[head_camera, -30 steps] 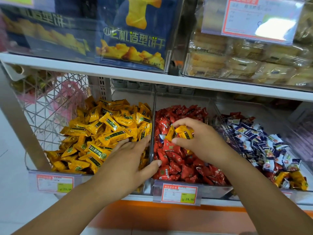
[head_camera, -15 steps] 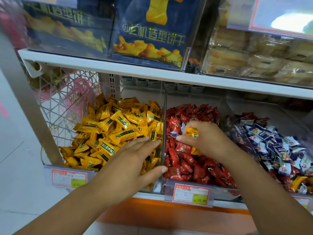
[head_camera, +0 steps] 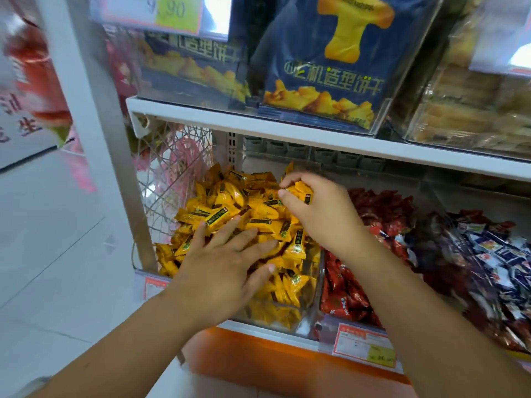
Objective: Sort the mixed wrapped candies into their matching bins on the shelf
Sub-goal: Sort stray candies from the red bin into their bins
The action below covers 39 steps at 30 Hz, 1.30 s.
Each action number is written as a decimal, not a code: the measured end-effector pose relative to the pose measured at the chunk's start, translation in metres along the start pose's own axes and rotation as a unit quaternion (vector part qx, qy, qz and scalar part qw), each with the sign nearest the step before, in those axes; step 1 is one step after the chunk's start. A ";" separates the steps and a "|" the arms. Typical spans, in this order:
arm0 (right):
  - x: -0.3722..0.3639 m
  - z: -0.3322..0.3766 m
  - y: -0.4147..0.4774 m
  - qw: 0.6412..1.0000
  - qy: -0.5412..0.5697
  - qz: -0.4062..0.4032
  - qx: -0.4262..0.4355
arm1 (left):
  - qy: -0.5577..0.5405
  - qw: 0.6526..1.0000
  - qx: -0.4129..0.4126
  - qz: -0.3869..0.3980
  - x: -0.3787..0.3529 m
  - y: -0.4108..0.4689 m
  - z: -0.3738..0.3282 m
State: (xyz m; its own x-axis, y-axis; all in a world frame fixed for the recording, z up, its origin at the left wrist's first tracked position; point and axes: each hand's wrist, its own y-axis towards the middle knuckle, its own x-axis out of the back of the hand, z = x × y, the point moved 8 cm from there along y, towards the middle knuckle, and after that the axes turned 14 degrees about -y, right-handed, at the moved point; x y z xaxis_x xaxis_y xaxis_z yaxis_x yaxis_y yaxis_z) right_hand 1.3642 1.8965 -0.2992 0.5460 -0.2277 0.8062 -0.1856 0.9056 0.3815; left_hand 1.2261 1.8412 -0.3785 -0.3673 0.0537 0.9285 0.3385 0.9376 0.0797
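Lower shelf, three clear bins side by side. The left bin (head_camera: 275,314) is heaped with yellow candies (head_camera: 230,202). The middle bin (head_camera: 330,326) holds red candies (head_camera: 382,208). The right bin (head_camera: 448,196) has blue-and-white candies (head_camera: 494,254) with a few red wrappers mixed in.

The right hand (head_camera: 324,214) is over the back of the left bin, fingers curled and pinching a yellow wrapped candy (head_camera: 301,192) just above the yellow heap. It may be more than one piece; the blur makes it hard to count. The left hand (head_camera: 224,265) lies palm down on the front of the same heap, fingers straight and spread, touching the wrappers and gripping nothing.

A wire mesh panel (head_camera: 172,173) closes the left side of the shelf. A price tag (head_camera: 365,346) hangs on the front edge below the middle bin.

Above the white shelf board (head_camera: 287,130), clear boxes hold blue biscuit bags (head_camera: 330,67) and, further right, pale pastries (head_camera: 465,110).
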 end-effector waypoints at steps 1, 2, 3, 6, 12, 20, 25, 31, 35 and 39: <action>-0.008 0.003 0.006 0.999 -0.017 0.036 0.007 | -0.002 1.000 0.005 -0.002 0.002 0.000 0.003; -0.015 0.006 0.010 0.997 -0.024 0.076 0.012 | -0.009 1.000 0.004 -0.009 0.006 0.001 0.004; -0.019 0.007 0.012 0.994 -0.018 0.107 0.014 | -0.018 1.000 0.002 -0.022 0.010 0.001 0.006; -0.017 0.001 0.015 0.994 0.020 0.104 -0.001 | -0.036 0.996 -0.015 -0.086 0.024 0.004 0.007; 0.019 -0.037 -0.017 0.999 -0.001 -0.010 -0.041 | -0.077 0.973 -0.070 -0.207 0.038 0.007 -0.007; 0.028 -0.098 -0.059 0.975 -0.125 0.162 -0.084 | -0.141 0.970 -0.146 -0.134 0.014 0.014 -0.068; 0.002 -0.091 -0.068 0.963 -0.225 0.149 -0.023 | -0.113 0.982 -0.129 -0.081 -0.008 0.023 -0.086; 0.039 -0.106 -0.059 0.992 -0.075 0.000 -0.100 | -0.122 0.981 -0.121 -0.091 -0.010 0.025 -0.085; 0.045 -0.123 -0.054 0.982 -0.118 -0.002 -0.147 | -0.134 0.981 -0.118 -0.080 -0.012 0.024 -0.081; 0.007 -0.116 -0.050 0.975 -0.177 0.090 -0.096 | -0.128 0.981 -0.127 -0.072 -0.013 0.023 -0.080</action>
State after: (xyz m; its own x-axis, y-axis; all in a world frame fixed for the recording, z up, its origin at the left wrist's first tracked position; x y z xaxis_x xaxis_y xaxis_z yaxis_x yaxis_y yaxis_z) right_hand 1.4724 1.8914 -0.3654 0.1954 -0.1367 0.9712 -0.0775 0.9850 0.1542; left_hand 1.3085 1.8346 -0.3595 -0.6214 0.0415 0.7824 0.4596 0.8280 0.3212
